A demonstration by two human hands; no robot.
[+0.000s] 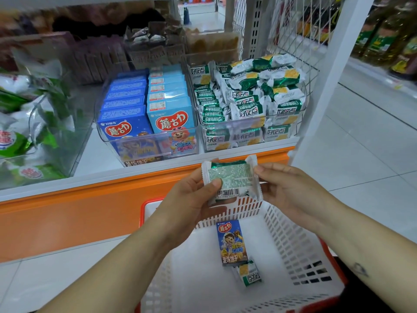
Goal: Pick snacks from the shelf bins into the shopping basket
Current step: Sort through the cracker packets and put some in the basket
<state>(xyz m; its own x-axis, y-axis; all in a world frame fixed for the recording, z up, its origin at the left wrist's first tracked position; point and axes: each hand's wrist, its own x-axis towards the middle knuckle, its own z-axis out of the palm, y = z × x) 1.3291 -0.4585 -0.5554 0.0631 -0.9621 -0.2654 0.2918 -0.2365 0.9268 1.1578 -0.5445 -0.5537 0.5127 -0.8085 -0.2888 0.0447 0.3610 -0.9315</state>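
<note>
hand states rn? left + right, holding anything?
Left hand: grips the green-and-white snack packet, thumb across its face.
Right hand: pinches the same packet's right edge.

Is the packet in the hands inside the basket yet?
Not yet. The left hand and right hand hold the packet above the basket; a blue box and second packet lie inside.

Setting: retail shop, snack aisle. Evidence: white shelf point(99, 159) with orange front; clear bins point(180, 152) stocked with rows of identical blue boxes point(126, 129) and green-and-white packets point(248, 109) (a barcode point(228, 192) shows on the held packet point(230, 177)); slotted white shopping basket point(291, 240), orange-rimmed; further stocked shelving point(383, 41) across a tiled floor point(361, 143).
</note>
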